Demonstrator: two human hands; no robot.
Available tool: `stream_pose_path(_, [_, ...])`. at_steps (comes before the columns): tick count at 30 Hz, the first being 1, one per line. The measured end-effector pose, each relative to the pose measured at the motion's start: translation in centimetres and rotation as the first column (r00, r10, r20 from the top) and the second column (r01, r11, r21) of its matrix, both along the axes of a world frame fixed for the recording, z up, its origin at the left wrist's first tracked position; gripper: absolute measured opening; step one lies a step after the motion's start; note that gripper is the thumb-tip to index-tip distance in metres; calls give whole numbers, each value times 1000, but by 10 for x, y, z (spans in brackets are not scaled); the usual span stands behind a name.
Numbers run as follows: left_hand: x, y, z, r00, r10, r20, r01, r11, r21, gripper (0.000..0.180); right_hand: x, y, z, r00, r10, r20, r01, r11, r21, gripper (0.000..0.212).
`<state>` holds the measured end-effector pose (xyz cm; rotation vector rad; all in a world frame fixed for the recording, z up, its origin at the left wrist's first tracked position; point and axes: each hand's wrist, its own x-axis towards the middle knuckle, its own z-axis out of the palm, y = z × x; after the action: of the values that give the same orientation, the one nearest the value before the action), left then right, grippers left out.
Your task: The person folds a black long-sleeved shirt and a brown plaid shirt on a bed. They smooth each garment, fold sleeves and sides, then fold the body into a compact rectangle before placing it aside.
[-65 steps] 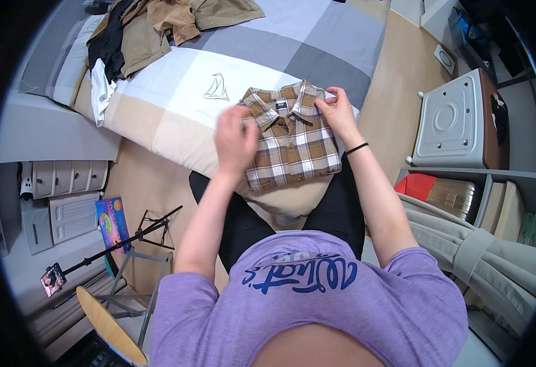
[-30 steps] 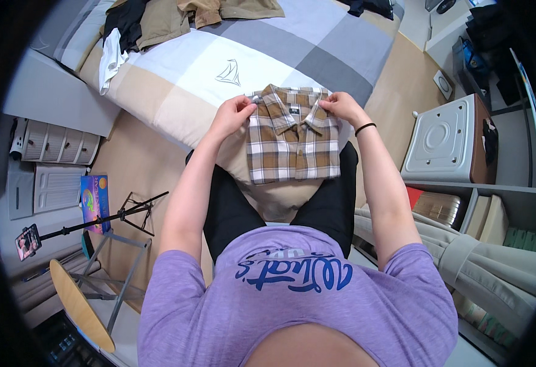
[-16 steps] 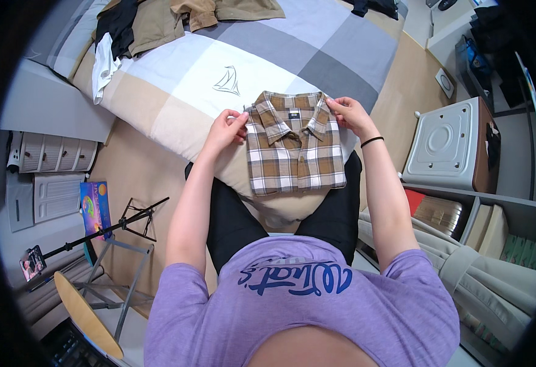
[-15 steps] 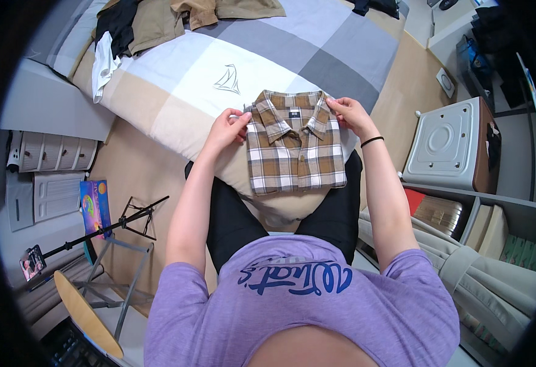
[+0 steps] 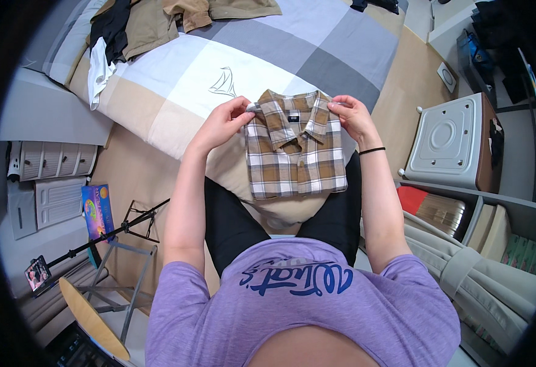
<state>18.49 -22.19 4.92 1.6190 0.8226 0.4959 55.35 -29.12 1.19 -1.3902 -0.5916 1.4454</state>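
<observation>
A folded brown and white plaid shirt (image 5: 297,165) lies on the near edge of the bed, its collar toward the far side. Pinched at its upper left corner is the cloth between the thumb and fingers of my left hand (image 5: 226,122). My right hand (image 5: 353,117), with a black band on the wrist, grips the upper right corner beside the collar. The shirt is folded into a rectangle, and its buttoned front faces up. Its underside is hidden.
The bed's checked cover (image 5: 213,67) stretches away beyond the shirt. Several garments, among them khaki trousers (image 5: 149,30) and a white cloth (image 5: 100,70), lie at the far left. A phone stand (image 5: 91,244) and a stool (image 5: 91,318) stand left; a white folding table (image 5: 445,140) stands right.
My left hand has moved slightly up, and its fingers have closed further on the shirt's corner. The right hand keeps its hold. The whole view has shifted a little.
</observation>
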Motion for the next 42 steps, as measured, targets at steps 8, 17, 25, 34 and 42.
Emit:
stream_pose_path(8, [11, -20, -48, 880, 475, -14, -472, 869, -148, 29, -1, 5, -14, 970, 33, 240, -41, 999, 27, 37])
stream_pose_path(17, [23, -34, -63, 839, 502, 210, -521, 852, 43, 43, -21, 11, -14, 919, -103, 380, -5, 962, 272, 39])
stream_pose_path(25, [39, -79, -28, 763, 647, -13, -388, 473, 791, 41, -55, -37, 3, 205, -320, 925, -272, 889, 368, 50])
stream_pose_path(34, [61, -93, -94, 700, 501, -509, -54, 748, 662, 87, -99, -59, -33, -36, 23, 999, -429, 902, -36, 71])
stream_pose_path(42, [48, -93, -89, 798, 455, -396, -135, 774, 619, 83, -89, -75, -24, 167, -79, 983, -412, 900, 142, 63])
